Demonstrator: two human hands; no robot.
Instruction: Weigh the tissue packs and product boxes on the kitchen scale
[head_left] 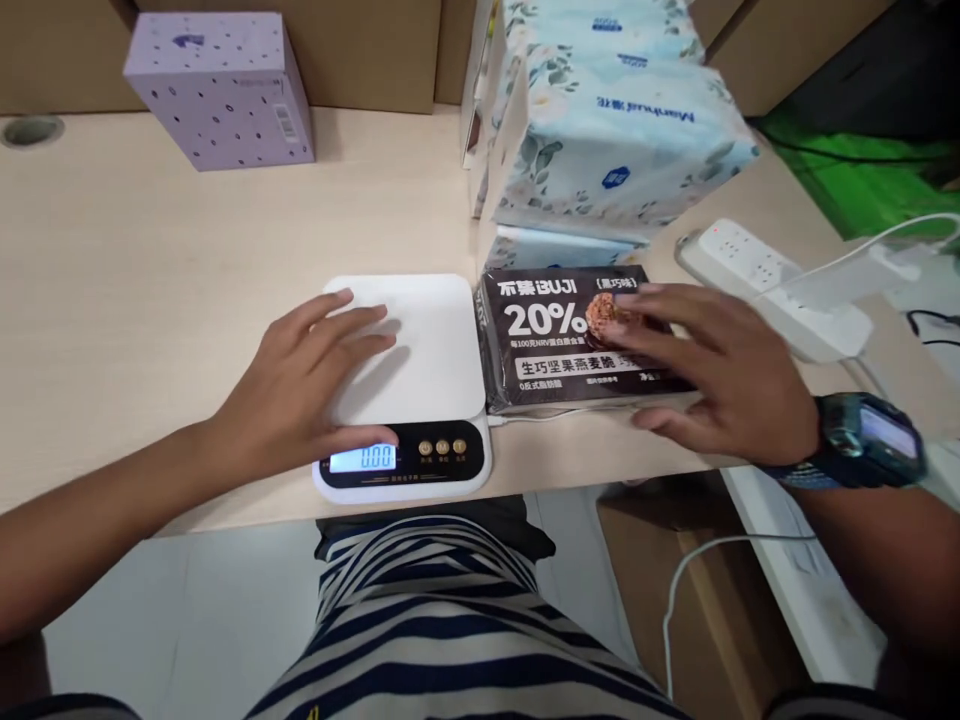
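A white kitchen scale (435, 330) sits at the desk's front edge, its lit display (367, 458) reading 0.00. My left hand (307, 385) hovers over the scale's left side, fingers spread flat, thumb near the display, holding nothing. To the scale's right lies a dark snack box (540, 340) printed with "20%". My right hand (712, 370), a watch on its wrist, rests on the box's right end, fingers over the top and thumb along its front edge.
A lilac dotted box (221, 90) stands at the back left. Stacked tissue packs (607, 120) rise behind the snack box. A white power strip (772, 285) with cables lies at the right. The wooden desk (150, 280) ends just before my striped lap.
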